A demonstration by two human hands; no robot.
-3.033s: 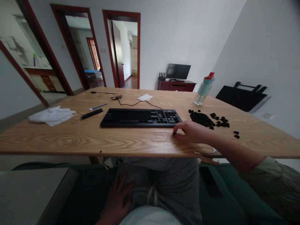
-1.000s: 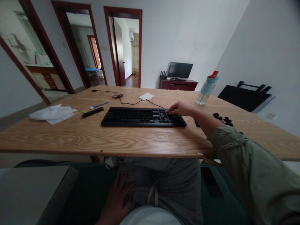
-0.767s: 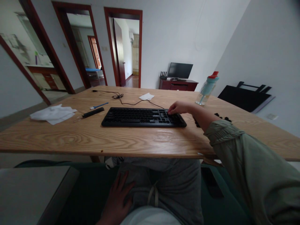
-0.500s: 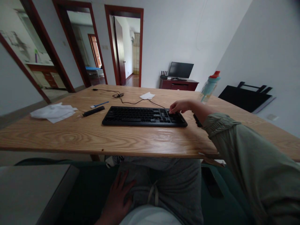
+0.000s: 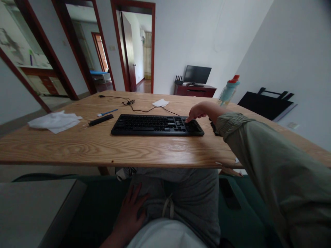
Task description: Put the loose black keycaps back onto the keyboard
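A black keyboard (image 5: pixel 144 128) lies on the wooden table in front of me. My right hand (image 5: pixel 198 110) reaches over its right end, one finger stretched down onto the keys at the left of the number pad. The other fingers curl back, and I see nothing held in them. Some spots among the keys look lighter grey than the rest. Beside the keyboard, partly covered by my right forearm, are small dark pieces (image 5: pixel 213 127) that I cannot make out. My left hand (image 5: pixel 133 210) rests open on my thigh, fingers spread, holding nothing.
At the left lie crumpled white tissue (image 5: pixel 55 122), a black-handled tool (image 5: pixel 100 120) and a blue brush (image 5: pixel 108 112). The keyboard's cable (image 5: pixel 128 102) runs behind it past another tissue (image 5: pixel 160 102). A water bottle (image 5: pixel 228 91) stands beyond my right forearm. A phone (image 5: pixel 229 193) lies on the seat.
My right hand's fingers were bunched at the keys; now one finger points down onto them. My left hand stays on my thigh. The view has shifted slightly.
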